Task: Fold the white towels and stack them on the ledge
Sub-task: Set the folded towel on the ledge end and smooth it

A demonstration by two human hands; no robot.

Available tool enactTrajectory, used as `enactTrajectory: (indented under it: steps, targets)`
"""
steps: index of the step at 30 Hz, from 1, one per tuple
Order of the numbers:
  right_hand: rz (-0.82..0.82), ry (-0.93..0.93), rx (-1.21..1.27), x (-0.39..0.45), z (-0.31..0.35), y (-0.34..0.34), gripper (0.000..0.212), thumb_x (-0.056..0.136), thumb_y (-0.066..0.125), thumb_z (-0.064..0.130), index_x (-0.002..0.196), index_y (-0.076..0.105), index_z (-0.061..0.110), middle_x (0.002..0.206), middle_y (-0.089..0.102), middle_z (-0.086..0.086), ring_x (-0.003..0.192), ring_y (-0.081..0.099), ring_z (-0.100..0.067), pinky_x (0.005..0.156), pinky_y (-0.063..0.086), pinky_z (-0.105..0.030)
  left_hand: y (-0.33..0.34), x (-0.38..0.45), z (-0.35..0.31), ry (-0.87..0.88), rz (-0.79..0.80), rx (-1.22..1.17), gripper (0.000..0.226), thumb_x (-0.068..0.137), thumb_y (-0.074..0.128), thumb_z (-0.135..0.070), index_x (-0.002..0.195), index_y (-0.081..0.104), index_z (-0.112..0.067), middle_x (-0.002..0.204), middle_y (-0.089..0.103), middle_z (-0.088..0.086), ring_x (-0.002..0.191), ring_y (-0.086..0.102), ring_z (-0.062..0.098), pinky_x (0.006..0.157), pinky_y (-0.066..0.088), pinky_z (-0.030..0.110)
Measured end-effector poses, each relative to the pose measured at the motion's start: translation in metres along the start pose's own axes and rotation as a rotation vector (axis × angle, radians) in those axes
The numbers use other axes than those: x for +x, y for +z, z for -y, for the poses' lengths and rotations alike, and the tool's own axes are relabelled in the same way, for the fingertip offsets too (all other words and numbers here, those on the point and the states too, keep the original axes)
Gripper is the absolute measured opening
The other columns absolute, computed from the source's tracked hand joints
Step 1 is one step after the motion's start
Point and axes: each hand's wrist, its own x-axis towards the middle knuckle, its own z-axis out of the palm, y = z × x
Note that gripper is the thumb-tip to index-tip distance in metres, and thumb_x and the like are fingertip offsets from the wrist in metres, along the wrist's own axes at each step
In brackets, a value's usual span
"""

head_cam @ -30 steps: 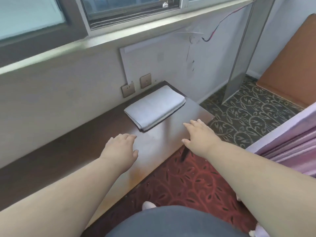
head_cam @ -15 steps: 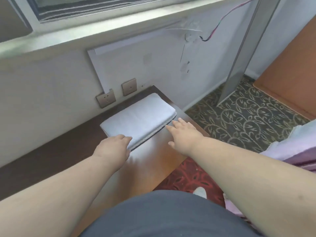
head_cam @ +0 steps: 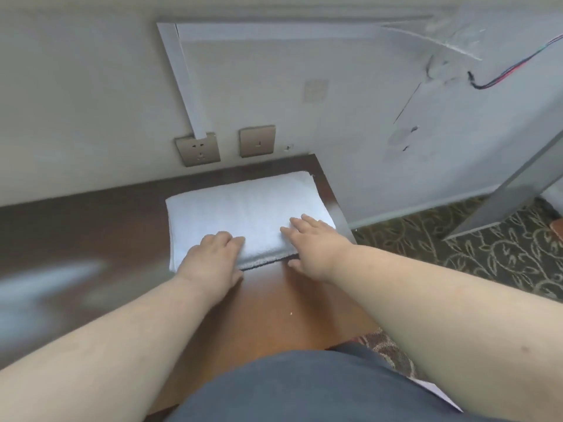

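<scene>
A folded white towel (head_cam: 243,208) lies flat on the dark wooden ledge (head_cam: 91,226), close to its right end and near the wall. My left hand (head_cam: 213,254) covers the towel's near left edge with its fingers bent over the top; its thumb is hidden. My right hand (head_cam: 313,248) has its fingers spread on the towel's near right part, and its thumb sits at the front edge below the cloth. Both hands touch the towel, which still lies on the ledge.
Two wall sockets (head_cam: 198,150) sit just behind the towel, with a white cable cover (head_cam: 189,86) running up from one. The ledge ends right of the towel, above patterned carpet (head_cam: 487,254). A grey panel (head_cam: 515,193) leans at the right. Loose wires (head_cam: 511,71) hang from the wall.
I have stepped closer and my view has tilted down. Both hands moved forward from the bare ledge onto the towel's near edge.
</scene>
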Motion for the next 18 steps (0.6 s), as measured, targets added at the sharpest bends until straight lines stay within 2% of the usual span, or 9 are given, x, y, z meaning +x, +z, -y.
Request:
enactTrajectory:
  steps: [2, 4, 7, 10, 11, 13, 15, 16, 18]
  targets:
    - [-0.001, -0.044, -0.008, 0.011, -0.009, 0.016, 0.077, 0.094, 0.05, 0.051, 0.156, 0.011, 0.024, 0.165, 0.001, -0.005, 0.151, -0.003, -0.025, 0.122, 0.006, -0.043, 0.01, 0.005, 0.003, -0.036, -0.035, 0.054, 0.059, 0.092, 0.051, -0.05, 0.143, 0.031, -0.028, 0.138, 0.038, -0.003, 0.121, 0.04, 0.024, 0.09, 0.043, 0.036]
    - [-0.034, -0.076, -0.011, 0.017, -0.015, 0.034, 0.081, 0.094, 0.048, 0.055, 0.156, 0.007, 0.026, 0.165, -0.002, -0.003, 0.151, -0.005, -0.023, 0.122, 0.004, -0.042, 0.014, 0.008, 0.005, -0.04, -0.042, 0.102, 0.051, 0.096, 0.049, -0.043, 0.142, 0.032, -0.028, 0.135, 0.04, -0.003, 0.116, 0.042, 0.024, 0.085, 0.043, 0.035]
    - [-0.148, -0.083, -0.021, 0.025, -0.019, 0.047, 0.079, 0.091, 0.048, 0.061, 0.154, 0.014, 0.028, 0.164, 0.007, -0.003, 0.15, 0.004, -0.024, 0.119, 0.011, -0.041, 0.019, 0.013, 0.003, -0.024, -0.03, 0.223, 0.049, 0.093, 0.043, -0.017, 0.14, 0.033, -0.021, 0.13, 0.043, 0.001, 0.108, 0.046, 0.026, 0.073, 0.041, 0.033]
    - [-0.206, -0.071, -0.035, 0.034, -0.017, 0.045, 0.076, 0.088, 0.054, 0.061, 0.148, 0.024, 0.027, 0.161, 0.017, -0.004, 0.148, 0.011, -0.027, 0.117, 0.017, -0.042, 0.012, 0.022, 0.007, -0.02, -0.064, 0.237, 0.048, 0.092, 0.043, -0.014, 0.139, 0.034, -0.018, 0.128, 0.047, 0.001, 0.105, 0.049, 0.025, 0.072, 0.043, 0.033]
    - [-0.212, -0.067, -0.021, 0.037, -0.017, 0.041, 0.074, 0.088, 0.058, 0.055, 0.147, 0.025, 0.026, 0.16, 0.019, -0.005, 0.148, 0.013, -0.028, 0.117, 0.017, -0.042, 0.006, 0.024, 0.01, -0.028, -0.094, 0.209, 0.047, 0.092, 0.044, -0.016, 0.138, 0.036, -0.017, 0.126, 0.049, 0.002, 0.104, 0.05, 0.026, 0.076, 0.044, 0.033]
    - [-0.214, -0.046, 0.026, 0.044, -0.018, 0.029, 0.07, 0.085, 0.064, 0.026, 0.144, 0.025, 0.023, 0.154, 0.03, -0.007, 0.144, 0.024, -0.03, 0.116, 0.023, -0.04, -0.005, 0.028, 0.016, -0.047, -0.151, 0.116, 0.044, 0.091, 0.045, -0.017, 0.134, 0.041, -0.017, 0.12, 0.053, 0.004, 0.099, 0.05, 0.027, 0.08, 0.042, 0.036]
    - [-0.185, -0.02, 0.071, 0.049, -0.018, 0.013, 0.075, 0.071, 0.051, -0.004, 0.138, 0.03, 0.02, 0.132, 0.049, -0.006, 0.125, 0.045, -0.031, 0.102, 0.042, -0.041, -0.012, 0.03, 0.022, -0.067, -0.159, 0.103, 0.041, 0.091, 0.043, -0.021, 0.132, 0.039, -0.019, 0.113, 0.051, 0.002, 0.091, 0.049, 0.026, 0.069, 0.038, 0.036]
    - [-0.177, -0.007, 0.09, 0.052, -0.018, 0.003, 0.072, 0.064, 0.042, -0.009, 0.131, 0.036, 0.019, 0.116, 0.054, -0.004, 0.113, 0.053, -0.031, 0.09, 0.049, -0.042, -0.015, 0.031, 0.026, -0.063, -0.151, 0.121, 0.04, 0.092, 0.042, -0.025, 0.132, 0.037, -0.02, 0.111, 0.05, 0.0, 0.087, 0.048, 0.025, 0.063, 0.036, 0.035]
    - [-0.179, 0.01, 0.084, 0.058, -0.02, -0.011, 0.06, 0.057, 0.034, -0.009, 0.109, 0.043, 0.019, 0.093, 0.051, 0.0, 0.095, 0.057, -0.03, 0.073, 0.052, -0.04, -0.022, 0.034, 0.037, -0.023, -0.129, 0.16, 0.041, 0.097, 0.039, -0.041, 0.134, 0.034, -0.024, 0.11, 0.052, -0.002, 0.085, 0.052, 0.024, 0.059, 0.036, 0.034]
